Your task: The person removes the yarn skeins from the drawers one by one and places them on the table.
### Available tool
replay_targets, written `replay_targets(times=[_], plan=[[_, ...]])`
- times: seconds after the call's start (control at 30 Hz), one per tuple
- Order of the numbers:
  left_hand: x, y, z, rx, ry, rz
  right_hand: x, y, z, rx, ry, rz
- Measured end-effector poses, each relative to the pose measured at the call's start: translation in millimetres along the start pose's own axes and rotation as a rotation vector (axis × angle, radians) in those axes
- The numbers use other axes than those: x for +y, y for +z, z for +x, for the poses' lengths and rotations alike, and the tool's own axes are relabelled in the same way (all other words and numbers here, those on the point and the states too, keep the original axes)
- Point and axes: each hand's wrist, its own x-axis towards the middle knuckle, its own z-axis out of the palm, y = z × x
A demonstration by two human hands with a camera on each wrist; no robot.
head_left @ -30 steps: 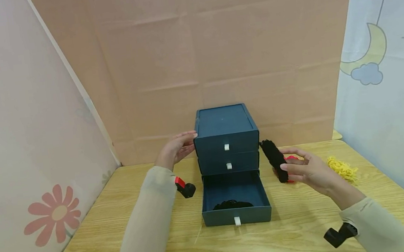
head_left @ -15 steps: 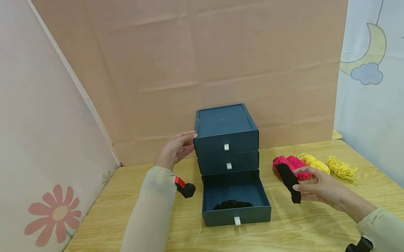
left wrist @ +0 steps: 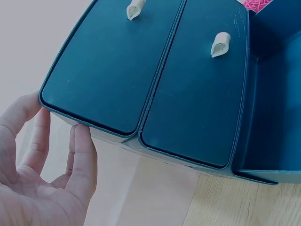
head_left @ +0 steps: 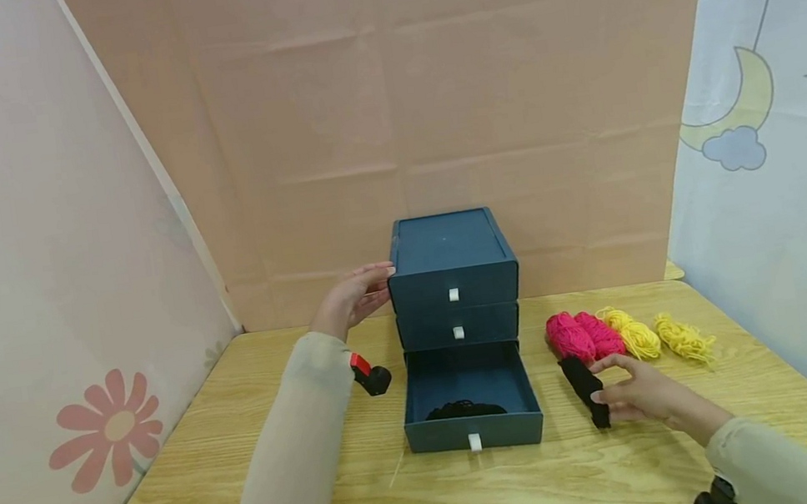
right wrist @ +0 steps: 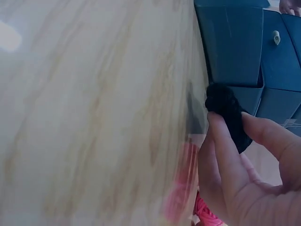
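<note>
My left hand (head_left: 356,296) rests its fingertips against the upper left side of a blue three-drawer box (head_left: 453,288); in the left wrist view its straight fingers (left wrist: 83,155) touch the top drawer unit's edge. The bottom drawer (head_left: 474,431) is pulled out, and a black yarn bundle (head_left: 464,409) lies inside it near the front. To the right of that drawer, my right hand (head_left: 648,398) pinches a second black yarn skein (head_left: 583,391) between thumb and fingers, low over the table. The right wrist view shows the same black skein (right wrist: 229,115) across the fingertips.
Behind the right hand, two pink yarn skeins (head_left: 584,336) lie side by side. Two yellow skeins (head_left: 633,333) sit to their right. The two upper drawers are closed, each with a white pull tab (head_left: 454,294). A brown cloth (head_left: 387,119) hangs behind the wooden table (head_left: 313,498).
The right hand has carried the black skein down and towards me, from beside the box to low over the table, uncovering the pink and yellow skeins. The left hand stays put.
</note>
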Motion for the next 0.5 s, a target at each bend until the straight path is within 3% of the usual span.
replay_targets(times=[0.5], plan=[[-0.8,-1.0,2.0,-0.005,0.0,-0.003,1.4,4.9,10.8,0.097,0.054,-0.103]])
